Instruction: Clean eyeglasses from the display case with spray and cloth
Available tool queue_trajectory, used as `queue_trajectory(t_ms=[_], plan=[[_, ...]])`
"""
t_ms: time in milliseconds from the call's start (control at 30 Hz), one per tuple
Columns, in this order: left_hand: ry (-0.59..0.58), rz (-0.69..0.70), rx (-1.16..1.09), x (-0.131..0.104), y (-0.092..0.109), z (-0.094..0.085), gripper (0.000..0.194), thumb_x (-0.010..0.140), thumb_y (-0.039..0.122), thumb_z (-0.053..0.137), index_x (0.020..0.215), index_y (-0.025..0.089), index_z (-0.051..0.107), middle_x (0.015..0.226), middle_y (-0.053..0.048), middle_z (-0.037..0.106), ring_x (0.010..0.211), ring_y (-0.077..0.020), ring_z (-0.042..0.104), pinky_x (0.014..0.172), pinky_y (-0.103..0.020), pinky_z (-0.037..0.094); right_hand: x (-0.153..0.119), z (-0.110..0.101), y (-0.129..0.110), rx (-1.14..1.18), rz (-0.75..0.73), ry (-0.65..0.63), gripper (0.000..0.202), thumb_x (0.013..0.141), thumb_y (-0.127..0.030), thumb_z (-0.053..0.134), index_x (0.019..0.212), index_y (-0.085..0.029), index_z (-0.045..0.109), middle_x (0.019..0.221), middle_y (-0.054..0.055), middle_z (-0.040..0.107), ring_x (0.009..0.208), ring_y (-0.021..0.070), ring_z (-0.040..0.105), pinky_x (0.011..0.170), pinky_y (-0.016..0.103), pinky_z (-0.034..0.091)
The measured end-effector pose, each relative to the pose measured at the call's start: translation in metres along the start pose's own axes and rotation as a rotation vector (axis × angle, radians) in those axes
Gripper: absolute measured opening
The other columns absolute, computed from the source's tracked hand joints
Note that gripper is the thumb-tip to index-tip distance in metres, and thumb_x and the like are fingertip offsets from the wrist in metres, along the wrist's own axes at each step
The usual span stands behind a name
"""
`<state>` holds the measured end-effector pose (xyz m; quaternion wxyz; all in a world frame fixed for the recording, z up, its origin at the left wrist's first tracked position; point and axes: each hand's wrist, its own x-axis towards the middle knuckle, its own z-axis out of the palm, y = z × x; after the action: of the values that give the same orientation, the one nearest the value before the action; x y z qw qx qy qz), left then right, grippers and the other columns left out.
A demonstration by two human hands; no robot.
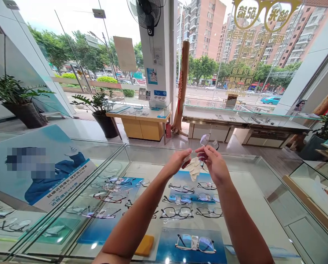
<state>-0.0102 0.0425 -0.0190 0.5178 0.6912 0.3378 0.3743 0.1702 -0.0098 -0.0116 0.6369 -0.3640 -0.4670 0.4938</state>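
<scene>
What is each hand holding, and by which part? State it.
The right hand pinches a pair of glasses near the lower frame. The left hand grips a pale cloth by its upper edge.

Daylit shop: glass display counters [252,183], potted plants [18,97], street-facing windows [235,55], wall fan [146,13].

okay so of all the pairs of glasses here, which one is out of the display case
The glasses held up in the right hand, with the left hand pressing a pale cloth to them. Every other pair lies under the glass.

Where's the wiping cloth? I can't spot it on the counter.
In the head view, centre: the cloth hangs between the left hand and right hand, under the held glasses.
</scene>
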Motion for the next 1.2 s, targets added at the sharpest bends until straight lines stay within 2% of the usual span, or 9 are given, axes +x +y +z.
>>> queue_trajectory(t_ms=[267,367,433,533,633,800,933,1033,1200], plan=[[-0.038,0.042,-0.052,0.002,-0.009,0.006,0.064,0.092,0.076,0.047,0.062,0.02,0.052,0.058,0.0,0.048,0.056,-0.0137,0.041,0.06,-0.031,0.029,0.002,0.001,0.001,0.0,-0.01,0.019,0.03,0.088,-0.054,0.077,0.088,-0.024,0.076,0.104,0.007,0.08,0.087,0.0199,0.065,0.078,0.034,0.051],[-0.024,0.042,-0.107,0.004,-0.009,0.001,0.063,0.092,0.078,0.045,0.071,0.019,0.057,0.066,-0.002,0.053,0.063,-0.0163,0.047,0.065,-0.032,0.036,0.002,0.0,-0.001,0.021,-0.011,0.018,0.028,0.089,-0.052,0.076,0.088,-0.024,0.076,0.104,0.007,0.081,0.087,0.0195,0.065,0.079,0.033,0.051],[0.041,0.038,-0.072,0.009,-0.011,-0.007,0.053,0.092,0.07,0.05,0.079,0.019,0.058,0.075,-0.003,0.057,0.072,-0.0186,0.052,0.07,-0.032,0.039,0.001,-0.001,-0.002,0.022,-0.013,0.025,0.027,0.09,-0.051,0.076,0.089,-0.025,0.076,0.105,0.007,0.081,0.088,0.0197,0.065,0.08,0.034,0.051],[0.218,0.011,0.15,0.019,-0.021,-0.019,0.027,0.092,0.047,0.054,0.092,0.021,0.059,0.092,-0.004,0.063,0.085,-0.021,0.054,0.076,-0.032,0.04,0.001,-0.004,-0.005,0.004,-0.026,0.037,0.026,0.091,-0.051,0.075,0.089,-0.025,0.075,0.107,0.007,0.081,0.09,0.0205,0.066,0.082,0.035,0.052],[0.333,-0.072,0.478,0.027,-0.034,-0.031,0.015,0.095,0.036,0.053,0.094,0.022,0.057,0.101,-0.006,0.065,0.095,-0.0232,0.057,0.083,-0.033,0.042,0.001,-0.006,-0.007,-0.01,-0.047,0.046,0.025,0.092,-0.051,0.074,0.089,-0.026,0.075,0.107,0.007,0.08,0.091,0.0208,0.066,0.085,0.036,0.053],[0.285,-0.109,0.828,0.027,-0.048,-0.048,0.025,0.098,0.043,0.063,0.085,0.021,0.061,0.103,-0.009,0.068,0.098,-0.0255,0.063,0.081,-0.032,0.043,0.001,-0.007,-0.008,-0.026,-0.054,0.053,0.023,0.093,-0.05,0.073,0.089,-0.027,0.075,0.106,0.006,0.08,0.091,0.0209,0.067,0.086,0.037,0.053],[0.28,-0.249,0.927,0.025,-0.056,-0.06,0.014,0.094,0.037,0.068,0.098,0.023,0.068,0.109,-0.008,0.077,0.096,-0.0268,0.068,0.073,-0.032,0.04,0.0,-0.008,-0.009,-0.016,-0.055,0.051,0.022,0.093,-0.048,0.073,0.089,-0.027,0.076,0.106,0.006,0.08,0.091,0.0206,0.066,0.085,0.036,0.053],[0.283,-0.343,1.016,0.027,-0.064,-0.067,0.017,0.091,0.032,0.067,0.106,0.023,0.068,0.112,-0.01,0.08,0.099,-0.0302,0.07,0.072,-0.034,0.04,0.001,-0.009,-0.009,-0.029,-0.054,0.051,0.022,0.093,-0.049,0.073,0.089,-0.027,0.076,0.107,0.006,0.079,0.092,0.021,0.066,0.085,0.036,0.053],[0.201,-0.435,1.067,0.032,-0.076,-0.071,0.022,0.081,0.025,0.073,0.103,0.024,0.069,0.107,-0.009,0.08,0.097,-0.0298,0.072,0.071,-0.033,0.044,0.006,-0.012,-0.005,-0.05,-0.056,0.056,0.023,0.093,-0.049,0.073,0.09,-0.027,0.075,0.106,0.006,0.08,0.092,0.0211,0.066,0.084,0.036,0.053]])
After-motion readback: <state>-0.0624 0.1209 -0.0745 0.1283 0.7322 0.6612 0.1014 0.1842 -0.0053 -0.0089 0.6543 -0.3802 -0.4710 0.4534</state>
